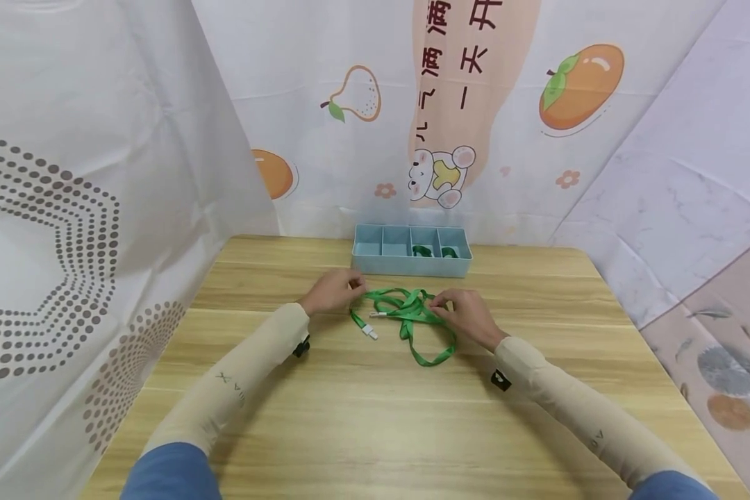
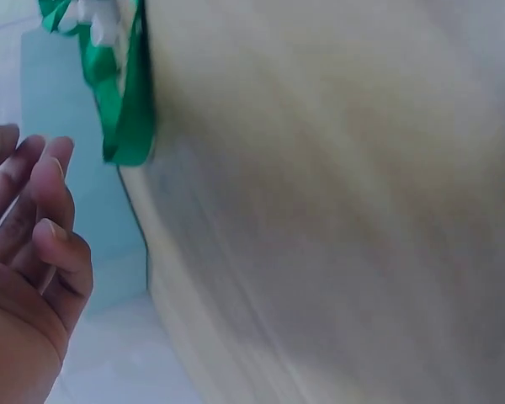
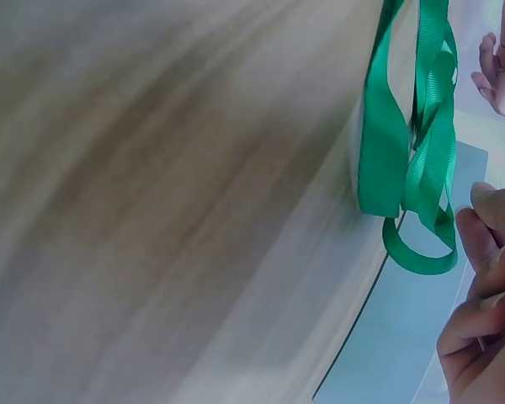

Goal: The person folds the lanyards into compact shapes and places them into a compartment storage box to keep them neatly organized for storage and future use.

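A tangled green lanyard (image 1: 417, 312) lies on the table, with a white buckle (image 1: 369, 331) on its left end and a metal clip (image 1: 378, 314) nearby. My left hand (image 1: 336, 290) is at the lanyard's left end, above the strap with the buckle. In the left wrist view its loosely curled fingers (image 2: 57, 189) are apart from the green strap. On the other side, my right hand (image 1: 467, 316) has its fingertips beside the lanyard's upper right loops. The right wrist view shows those bent fingers (image 3: 480, 324) close to a loop, with no strap visible between them.
Behind the lanyard stands a light blue divided box (image 1: 412, 266). Green straps (image 1: 422, 251) lie in its two right compartments. Printed white sheeting (image 1: 325, 167) hangs at the back and both sides of the wooden table (image 1: 362, 430).
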Demonstrator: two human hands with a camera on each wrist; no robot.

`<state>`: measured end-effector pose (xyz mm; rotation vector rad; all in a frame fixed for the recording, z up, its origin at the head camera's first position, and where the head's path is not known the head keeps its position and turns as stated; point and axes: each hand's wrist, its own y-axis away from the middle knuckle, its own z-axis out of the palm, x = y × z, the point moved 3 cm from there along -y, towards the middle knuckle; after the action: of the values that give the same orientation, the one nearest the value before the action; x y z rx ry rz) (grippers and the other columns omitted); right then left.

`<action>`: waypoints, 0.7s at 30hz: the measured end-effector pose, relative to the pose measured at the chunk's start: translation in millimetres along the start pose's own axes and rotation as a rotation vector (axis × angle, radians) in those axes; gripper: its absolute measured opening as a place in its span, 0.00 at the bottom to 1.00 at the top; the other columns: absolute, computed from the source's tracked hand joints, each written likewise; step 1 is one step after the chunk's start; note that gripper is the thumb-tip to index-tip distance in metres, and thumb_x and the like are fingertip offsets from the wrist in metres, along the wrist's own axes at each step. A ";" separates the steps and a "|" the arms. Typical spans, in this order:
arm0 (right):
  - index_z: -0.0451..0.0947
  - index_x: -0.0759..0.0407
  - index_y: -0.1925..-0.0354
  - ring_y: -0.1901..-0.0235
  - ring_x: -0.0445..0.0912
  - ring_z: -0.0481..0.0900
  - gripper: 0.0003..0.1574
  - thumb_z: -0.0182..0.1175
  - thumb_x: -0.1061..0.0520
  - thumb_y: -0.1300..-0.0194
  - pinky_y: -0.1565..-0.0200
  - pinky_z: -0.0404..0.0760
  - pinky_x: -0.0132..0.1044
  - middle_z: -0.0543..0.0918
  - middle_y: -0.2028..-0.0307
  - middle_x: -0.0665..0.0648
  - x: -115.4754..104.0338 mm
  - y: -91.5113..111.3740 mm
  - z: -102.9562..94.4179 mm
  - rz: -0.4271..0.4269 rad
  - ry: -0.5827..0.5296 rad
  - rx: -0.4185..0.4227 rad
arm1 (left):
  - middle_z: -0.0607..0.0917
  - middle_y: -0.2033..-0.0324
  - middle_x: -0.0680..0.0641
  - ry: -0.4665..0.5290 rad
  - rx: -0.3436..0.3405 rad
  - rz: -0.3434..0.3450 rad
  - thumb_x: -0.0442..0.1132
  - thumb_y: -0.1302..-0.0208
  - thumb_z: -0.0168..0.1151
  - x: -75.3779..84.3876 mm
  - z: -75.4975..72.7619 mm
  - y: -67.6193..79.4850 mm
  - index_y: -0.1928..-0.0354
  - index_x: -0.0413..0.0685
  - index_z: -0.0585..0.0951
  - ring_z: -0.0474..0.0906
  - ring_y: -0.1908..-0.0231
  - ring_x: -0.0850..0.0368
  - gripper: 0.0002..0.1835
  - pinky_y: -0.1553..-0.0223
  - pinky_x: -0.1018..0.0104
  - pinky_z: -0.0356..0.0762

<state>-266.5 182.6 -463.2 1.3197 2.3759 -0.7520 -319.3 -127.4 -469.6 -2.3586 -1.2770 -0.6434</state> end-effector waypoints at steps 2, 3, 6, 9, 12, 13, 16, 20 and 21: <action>0.91 0.53 0.63 0.76 0.40 0.73 0.03 0.71 0.57 0.32 0.73 0.71 0.36 0.89 0.66 0.46 0.7 1.8 0.0 0.003 -0.004 -0.001 | 0.86 0.67 0.58 -0.017 -0.029 0.016 0.47 0.25 0.63 2.9 5.2 1.2 0.62 0.54 0.87 0.80 0.66 0.64 0.09 0.63 0.64 0.79; 0.91 0.53 0.63 0.76 0.40 0.73 0.03 0.71 0.57 0.32 0.72 0.72 0.36 0.89 0.66 0.46 1.1 2.7 0.1 0.004 -0.006 -0.002 | 0.86 0.67 0.58 -0.015 -0.042 0.029 0.47 0.26 0.64 5.3 7.4 1.9 0.63 0.55 0.87 0.80 0.66 0.64 0.08 0.63 0.64 0.79; 0.91 0.53 0.63 0.75 0.40 0.74 0.04 0.71 0.56 0.32 0.72 0.72 0.36 0.89 0.66 0.46 2.5 5.5 0.5 0.004 -0.005 -0.006 | 0.85 0.68 0.60 -0.022 -0.075 0.065 0.48 0.29 0.68 12.2 14.0 3.8 0.65 0.58 0.86 0.80 0.67 0.65 0.06 0.64 0.65 0.79; 0.91 0.53 0.64 0.74 0.40 0.75 0.04 0.72 0.55 0.33 0.71 0.72 0.36 0.89 0.66 0.45 3.9 7.4 1.2 0.004 0.007 -0.013 | 0.85 0.69 0.60 -0.029 -0.108 0.091 0.49 0.33 0.72 20.9 19.7 5.4 0.65 0.58 0.85 0.80 0.66 0.65 0.07 0.62 0.65 0.79; 0.90 0.52 0.65 0.74 0.39 0.74 0.04 0.73 0.54 0.34 0.71 0.71 0.35 0.89 0.66 0.44 5.4 9.4 2.5 0.010 0.015 -0.023 | 0.85 0.69 0.61 -0.052 -0.138 0.094 0.50 0.36 0.75 26.0 26.0 6.6 0.65 0.58 0.85 0.80 0.66 0.67 0.08 0.61 0.66 0.80; 0.90 0.52 0.65 0.74 0.39 0.74 0.04 0.73 0.54 0.34 0.71 0.71 0.35 0.89 0.66 0.44 5.6 9.9 3.0 0.013 0.016 -0.026 | 0.85 0.69 0.61 -0.058 -0.146 0.091 0.50 0.36 0.75 27.2 28.0 7.0 0.65 0.58 0.85 0.80 0.66 0.67 0.09 0.61 0.66 0.79; 0.90 0.51 0.65 0.75 0.39 0.73 0.03 0.73 0.54 0.34 0.72 0.70 0.35 0.89 0.66 0.44 6.1 11.7 4.5 0.022 0.009 -0.036 | 0.84 0.69 0.62 -0.081 -0.157 0.098 0.49 0.36 0.75 28.2 32.9 7.4 0.65 0.58 0.85 0.79 0.67 0.68 0.08 0.62 0.66 0.79; 0.90 0.50 0.65 0.76 0.40 0.72 0.03 0.73 0.53 0.34 0.72 0.70 0.36 0.89 0.66 0.44 5.6 13.1 5.1 0.039 -0.005 -0.046 | 0.85 0.70 0.61 -0.103 -0.160 0.121 0.47 0.32 0.72 29.6 35.4 6.4 0.66 0.57 0.86 0.79 0.68 0.67 0.06 0.63 0.67 0.79; 0.90 0.50 0.64 0.76 0.40 0.72 0.03 0.73 0.53 0.34 0.72 0.70 0.35 0.89 0.66 0.44 5.2 13.1 5.1 0.046 -0.006 -0.048 | 0.85 0.70 0.61 -0.105 -0.160 0.122 0.47 0.31 0.71 30.0 35.2 5.9 0.66 0.57 0.86 0.79 0.68 0.67 0.06 0.63 0.67 0.79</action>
<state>-258.0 188.8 -473.8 1.3456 2.3353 -0.6808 -292.4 -91.6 -482.4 -2.6088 -1.1509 -0.6113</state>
